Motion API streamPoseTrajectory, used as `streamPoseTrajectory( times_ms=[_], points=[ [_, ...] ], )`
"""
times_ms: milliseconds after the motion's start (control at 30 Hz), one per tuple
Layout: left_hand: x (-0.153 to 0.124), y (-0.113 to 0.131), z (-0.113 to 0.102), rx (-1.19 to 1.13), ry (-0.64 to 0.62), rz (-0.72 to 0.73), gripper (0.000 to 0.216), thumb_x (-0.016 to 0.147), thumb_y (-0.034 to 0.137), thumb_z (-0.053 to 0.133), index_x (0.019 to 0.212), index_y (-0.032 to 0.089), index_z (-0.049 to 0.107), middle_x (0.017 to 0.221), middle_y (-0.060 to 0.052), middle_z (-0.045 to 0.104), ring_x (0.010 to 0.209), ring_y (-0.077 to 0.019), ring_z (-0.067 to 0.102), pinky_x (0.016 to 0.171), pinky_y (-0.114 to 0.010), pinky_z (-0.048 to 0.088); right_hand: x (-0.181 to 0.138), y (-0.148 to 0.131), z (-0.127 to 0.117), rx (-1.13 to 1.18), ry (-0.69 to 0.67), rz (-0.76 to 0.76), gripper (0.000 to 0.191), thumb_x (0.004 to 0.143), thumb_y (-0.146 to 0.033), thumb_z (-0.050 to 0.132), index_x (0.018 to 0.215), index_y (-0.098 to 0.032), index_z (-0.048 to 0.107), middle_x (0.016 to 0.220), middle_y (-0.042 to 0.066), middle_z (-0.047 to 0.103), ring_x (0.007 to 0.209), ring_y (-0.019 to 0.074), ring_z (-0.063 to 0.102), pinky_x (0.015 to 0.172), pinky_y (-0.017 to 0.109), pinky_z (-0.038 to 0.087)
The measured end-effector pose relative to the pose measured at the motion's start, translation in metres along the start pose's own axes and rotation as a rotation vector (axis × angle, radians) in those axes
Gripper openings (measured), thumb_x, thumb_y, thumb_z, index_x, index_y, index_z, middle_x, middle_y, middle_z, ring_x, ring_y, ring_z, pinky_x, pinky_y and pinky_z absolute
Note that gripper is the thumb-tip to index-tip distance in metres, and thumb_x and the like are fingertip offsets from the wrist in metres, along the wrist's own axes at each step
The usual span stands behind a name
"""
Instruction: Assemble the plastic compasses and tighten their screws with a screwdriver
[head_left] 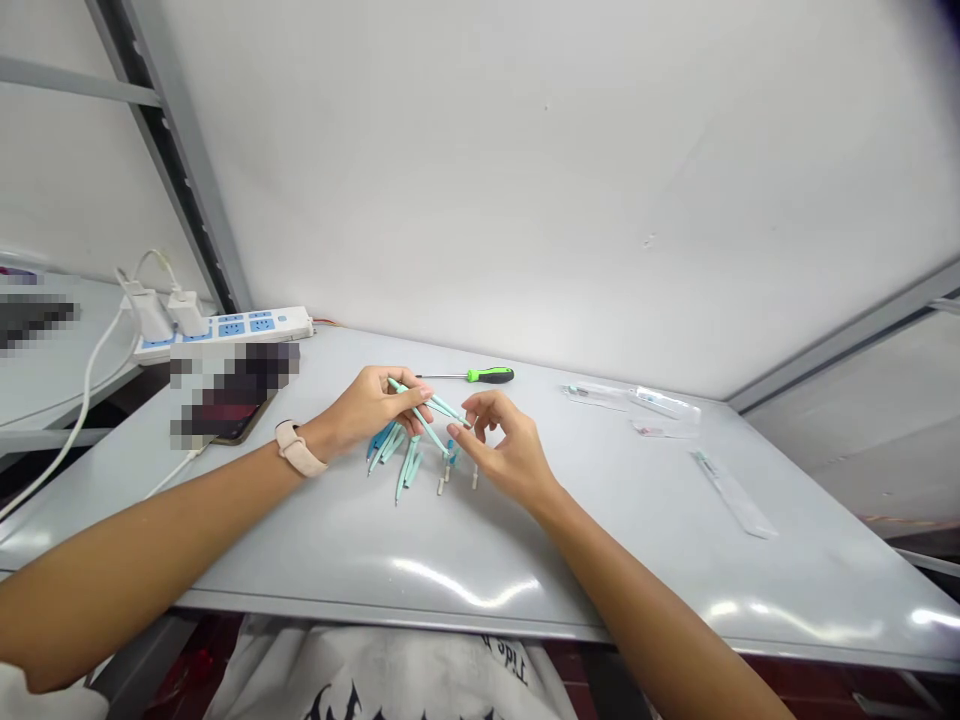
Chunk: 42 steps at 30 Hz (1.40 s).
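Observation:
My left hand point(386, 405), closed, holds a mint-green drawing compass point(420, 418) by its hinge end, its two legs spread toward the right. The thumb and index finger of my right hand point(510, 445) come together around the end of the upper leg. Below my left hand, several more mint-green compasses or compass parts point(409, 468) lie on the table, with blue ones point(381, 440) partly hidden under the fingers. Small white pieces point(441, 487) and a small blue piece point(452, 450) sit close to my right thumb; their exact kind is too small to tell.
A green-and-black screwdriver point(491, 376) lies behind my hands. Clear plastic sleeves point(731, 495) with small items are at the right. On the left are a power strip point(262, 323) with chargers, a phone point(244, 415) and a white cable point(94, 370). A wall point(525, 200) closes the back.

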<state>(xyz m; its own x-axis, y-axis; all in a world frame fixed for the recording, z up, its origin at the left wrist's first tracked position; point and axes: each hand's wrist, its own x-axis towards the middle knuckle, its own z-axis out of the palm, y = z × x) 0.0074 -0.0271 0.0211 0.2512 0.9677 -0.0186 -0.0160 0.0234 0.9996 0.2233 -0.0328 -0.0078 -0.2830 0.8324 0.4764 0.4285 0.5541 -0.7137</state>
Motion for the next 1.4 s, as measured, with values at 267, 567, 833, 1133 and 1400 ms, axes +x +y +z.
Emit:
streamPoseTrajectory(
  times_ms=[267, 567, 833, 1133, 1400],
  points=[
    [0.0, -0.001, -0.001, 0.007, -0.001, 0.001, 0.042, 0.074, 0.051, 0.086, 0.077, 0.015, 0.065, 0.074, -0.007, 0.076, 0.057, -0.0157, 0.069, 0.058, -0.03, 0.058, 0.001, -0.001, 0.0, -0.092, -0.085, -0.024, 0.029, 0.102, -0.035, 0.052, 0.079, -0.023, 0.067, 0.075, 0.001, 0.072, 0.068, 0.0172, 0.062, 0.074, 0.035, 0.046],
    [0.001, -0.003, -0.001, -0.012, -0.01, -0.003, 0.042, 0.075, 0.051, 0.085, 0.079, 0.014, 0.065, 0.074, -0.008, 0.076, 0.057, -0.0161, 0.069, 0.06, -0.031, 0.058, -0.001, 0.0, 0.0, -0.108, 0.042, -0.1, 0.011, 0.092, -0.033, 0.066, 0.087, -0.024, 0.063, 0.073, 0.0, 0.066, 0.062, 0.0159, 0.057, 0.067, 0.034, 0.048],
    [0.006, -0.01, -0.006, -0.053, 0.006, 0.007, 0.041, 0.076, 0.051, 0.085, 0.078, 0.015, 0.065, 0.076, -0.008, 0.077, 0.057, -0.0155, 0.069, 0.06, -0.031, 0.058, 0.0, 0.0, -0.002, -0.099, 0.093, -0.074, 0.012, 0.09, -0.03, 0.063, 0.081, -0.024, 0.057, 0.066, -0.002, 0.061, 0.057, 0.0148, 0.054, 0.066, 0.034, 0.046],
    [0.006, -0.01, -0.005, -0.08, 0.001, -0.012, 0.039, 0.077, 0.049, 0.084, 0.081, 0.015, 0.067, 0.076, -0.008, 0.077, 0.059, -0.0157, 0.069, 0.062, -0.03, 0.058, 0.001, -0.001, -0.003, 0.0, -0.032, -0.013, 0.015, 0.09, -0.03, 0.058, 0.078, -0.025, 0.052, 0.064, -0.002, 0.058, 0.057, 0.0142, 0.05, 0.056, 0.03, 0.044],
    [0.006, -0.009, -0.005, -0.078, -0.026, -0.017, 0.039, 0.078, 0.05, 0.084, 0.081, 0.015, 0.067, 0.077, -0.008, 0.077, 0.06, -0.0156, 0.069, 0.062, -0.03, 0.058, 0.001, 0.001, -0.003, 0.04, -0.063, -0.007, 0.01, 0.093, -0.031, 0.057, 0.085, -0.025, 0.06, 0.06, -0.003, 0.053, 0.056, 0.015, 0.048, 0.055, 0.03, 0.042]
  ],
)
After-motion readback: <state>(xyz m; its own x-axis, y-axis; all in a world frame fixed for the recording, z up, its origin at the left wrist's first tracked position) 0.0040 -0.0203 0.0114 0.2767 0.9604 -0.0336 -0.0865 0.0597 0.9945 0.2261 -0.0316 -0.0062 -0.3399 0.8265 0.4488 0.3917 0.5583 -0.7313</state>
